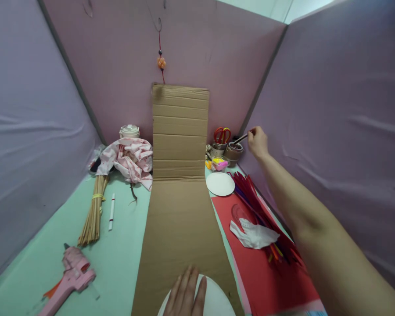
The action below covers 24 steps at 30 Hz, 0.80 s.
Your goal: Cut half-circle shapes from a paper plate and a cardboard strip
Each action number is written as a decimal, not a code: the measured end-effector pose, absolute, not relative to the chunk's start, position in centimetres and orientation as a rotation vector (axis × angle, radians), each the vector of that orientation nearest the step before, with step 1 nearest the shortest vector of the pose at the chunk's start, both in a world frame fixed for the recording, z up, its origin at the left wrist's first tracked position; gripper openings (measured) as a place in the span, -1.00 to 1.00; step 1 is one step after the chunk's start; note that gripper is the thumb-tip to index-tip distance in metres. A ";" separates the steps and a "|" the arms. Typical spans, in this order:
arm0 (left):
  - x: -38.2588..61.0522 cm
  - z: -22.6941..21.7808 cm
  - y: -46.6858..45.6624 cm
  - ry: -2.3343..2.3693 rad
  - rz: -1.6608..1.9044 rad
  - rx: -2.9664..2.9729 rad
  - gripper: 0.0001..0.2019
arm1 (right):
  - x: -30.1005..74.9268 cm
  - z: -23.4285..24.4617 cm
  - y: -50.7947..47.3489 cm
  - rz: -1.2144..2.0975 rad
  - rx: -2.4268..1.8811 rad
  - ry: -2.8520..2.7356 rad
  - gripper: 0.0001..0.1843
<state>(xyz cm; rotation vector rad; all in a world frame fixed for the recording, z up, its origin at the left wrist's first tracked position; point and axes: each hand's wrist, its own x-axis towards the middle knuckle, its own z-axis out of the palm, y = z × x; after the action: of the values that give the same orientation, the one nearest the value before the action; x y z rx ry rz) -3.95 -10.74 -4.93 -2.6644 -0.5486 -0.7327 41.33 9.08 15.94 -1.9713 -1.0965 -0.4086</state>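
Cardboard strip (184, 215): lying along the tabletop (125, 259), creased across the middle, with the far part standing up near the back wall.
Left hand (185, 295): laid over the near white disc (215, 300), on the near end of the cardboard strip; fingers extended, mostly side by side, one set apart, gripping nothing.
Right hand (258, 141): reaching beyond the crease, to the right of the cardboard strip; fingers pinching a slim dark tool (241, 139), angled down into the mouth of a brown jar (233, 156).
Jar risk: likely to tip if levered at the rim by the slanted tool; close enough to the scissors (221, 135), right of the cardboard strip, to jostle them too.
Drip risk: possible spotting of the red sheet (266, 281) and pipe cleaners (250, 197), right of the cardboard strip, if carrying anything wet on the tool.
Disc risk: apt to skid on the cardboard strip if pressed unevenly during the long reach.
Hidden: tool tip and jar contents, too small or sunken to tell; much of the near disc, covered by the left hand and cut off below.
Blurred: right fingertips, so exact grip unclear.
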 end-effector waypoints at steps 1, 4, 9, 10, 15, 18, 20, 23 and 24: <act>-4.0 -4.3 -10.9 -0.573 -0.724 -2.686 -0.56 | 40.2 16.4 7.6 -0.436 -1.914 -1.104 -0.76; -4.2 -2.5 -11.8 -0.710 -0.778 -2.810 -0.61 | 35.3 16.9 2.3 -0.324 -1.566 -1.194 -0.85; -4.4 0.3 -13.2 -1.125 -0.915 -3.217 -0.82 | 25.6 14.4 -6.7 0.456 -1.395 -1.121 -0.76; -4.5 0.7 -13.2 -1.245 -0.945 -3.300 -0.77 | 23.9 13.5 -8.1 0.577 -1.380 -1.094 -0.73; -4.7 2.0 -13.2 -1.575 -1.190 -3.519 -0.60 | 17.9 9.7 -12.9 0.887 -1.333 -0.982 -0.65; -4.6 2.4 -13.2 -1.526 -1.185 -3.559 -0.64 | 15.9 8.4 -14.2 0.955 -1.256 -0.950 -0.65; -4.5 2.6 -13.2 -1.430 -1.232 -3.588 -0.70 | 15.1 7.8 -14.6 0.969 -1.199 -0.923 -0.66; -4.3 2.5 -13.1 -1.435 -1.332 -3.564 -0.71 | 13.6 6.6 -15.1 1.024 -1.119 -0.855 -0.63; -4.3 2.4 -13.0 -1.489 -1.352 -3.528 -0.71 | 13.0 6.1 -15.3 1.061 -1.088 -0.837 -0.60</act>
<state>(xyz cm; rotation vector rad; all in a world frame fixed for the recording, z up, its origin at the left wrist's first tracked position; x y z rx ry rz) -4.25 -13.05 2.41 -3.5280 -1.4890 -1.3523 12.95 -15.28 6.05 -1.0883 -0.8374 1.0610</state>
